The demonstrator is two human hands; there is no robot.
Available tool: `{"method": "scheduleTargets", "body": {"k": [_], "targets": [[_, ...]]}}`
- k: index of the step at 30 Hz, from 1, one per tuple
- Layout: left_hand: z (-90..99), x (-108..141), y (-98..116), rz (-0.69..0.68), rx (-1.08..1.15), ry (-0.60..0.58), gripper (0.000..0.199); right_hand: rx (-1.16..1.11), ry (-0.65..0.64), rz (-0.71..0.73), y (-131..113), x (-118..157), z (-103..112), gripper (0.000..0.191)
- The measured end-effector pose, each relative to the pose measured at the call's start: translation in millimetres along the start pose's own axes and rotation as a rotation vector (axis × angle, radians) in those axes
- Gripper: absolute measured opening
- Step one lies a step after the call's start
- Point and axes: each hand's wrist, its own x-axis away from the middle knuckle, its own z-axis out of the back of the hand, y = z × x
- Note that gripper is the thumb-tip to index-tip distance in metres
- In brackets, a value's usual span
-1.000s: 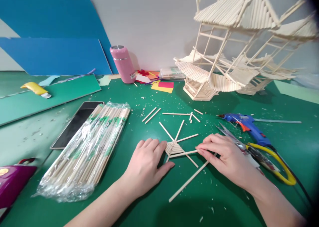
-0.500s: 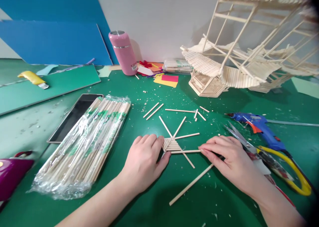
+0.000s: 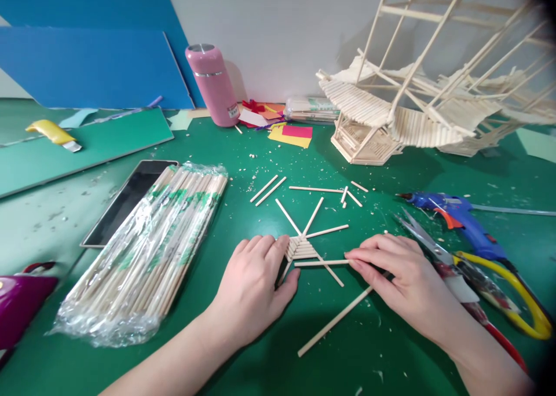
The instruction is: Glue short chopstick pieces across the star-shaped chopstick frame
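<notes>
A star-like frame of thin wooden sticks [image 3: 303,248] lies on the green table, its near-left sectors filled with rows of short sticks. My left hand [image 3: 256,286] grips its left edge, fingers curled over it and thumb slightly apart; part of the frame is hidden there. My right hand [image 3: 391,268] pinches a short wooden stick [image 3: 321,263] by its right end, across the frame's near side. A longer stick [image 3: 334,322] slants out from beneath that hand; whether the hand grips it too, I cannot tell. Loose cut sticks [image 3: 271,191] lie beyond the frame.
To the left, a plastic-wrapped bundle of sticks [image 3: 156,251] overlaps a dark phone-like slab [image 3: 125,205]. Scissors [image 3: 423,239] and a blue glue gun [image 3: 460,216] lie on the right. Behind stand a pink bottle [image 3: 212,86] and a stick-built model [image 3: 391,112]. A yellow cutter [image 3: 52,134] rests far left.
The short stick in my right hand has come slightly away from the frame's filled rows, leaving a gap. My left hand keeps its hold. The view has shifted a little.
</notes>
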Motion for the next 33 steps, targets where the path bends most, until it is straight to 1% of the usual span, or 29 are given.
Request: {"method": "scheduleTargets", "body": {"k": [4, 7, 12, 33], "targets": [[-1.4, 0.3, -0.9, -0.009, -0.014, 0.023, 0.026, -0.003, 0.013, 0.011, -2.2, -0.8, -5.0, 0.015], [-3.7, 1.0, -1.9, -0.019, -0.015, 0.046, 0.026, -0.007, 0.008, -0.011, -2.7, -0.6, -6.2, 0.015], [-4.4, 0.8, -1.5, -0.019, 0.001, 0.036, 0.025, -0.007, -0.001, -0.038, -5.0, -0.5, -6.3, 0.016], [-4.4, 0.2, -0.7, -0.029, 0.019, 0.061, 0.026, 0.018, 0.007, -0.024, -7.1, -0.1, -5.9, 0.015]]}}
